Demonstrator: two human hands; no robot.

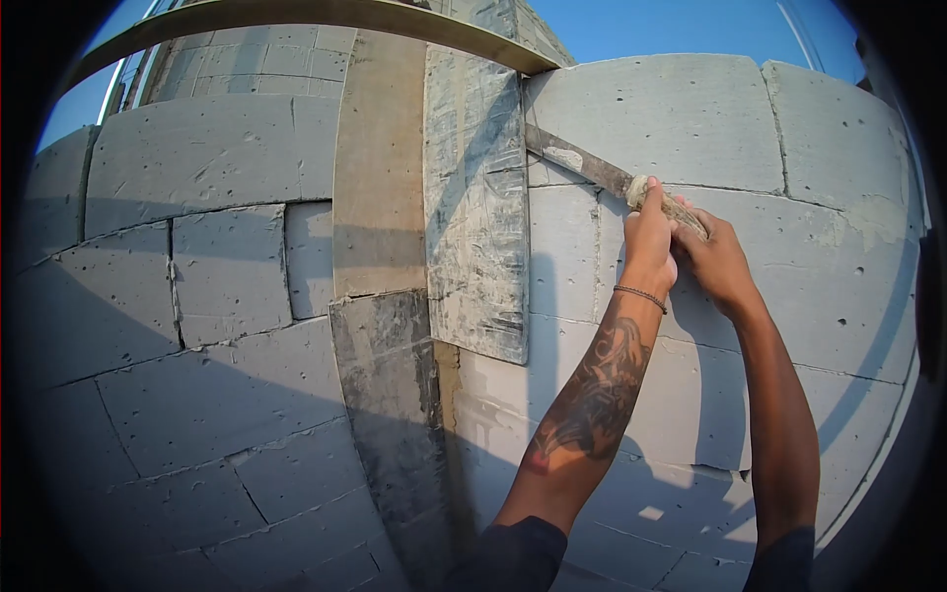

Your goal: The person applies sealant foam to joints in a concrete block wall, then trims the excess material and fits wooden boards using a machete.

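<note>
My left hand (649, 237) is closed around the front of a wrapped, rough handle, its thumb up along the grip. Close behind it, my right hand (718, 252) grips the rear of the same handle. From the handle a long, flat, worn metal blade (582, 162) with a pale smear runs up and left. Its far end meets the right edge of a mortar-stained board (478, 197); whether the tip goes behind the board is hidden. That board stands upright against the block wall, beside a brown plank (380, 158).
Pale grey blocks (661, 118) form the wall on both sides. A long beam (296, 14) crosses the top, above the boards. Below the brown plank is a dark, stained panel (390, 395). A recess (311, 257) opens in the left blockwork.
</note>
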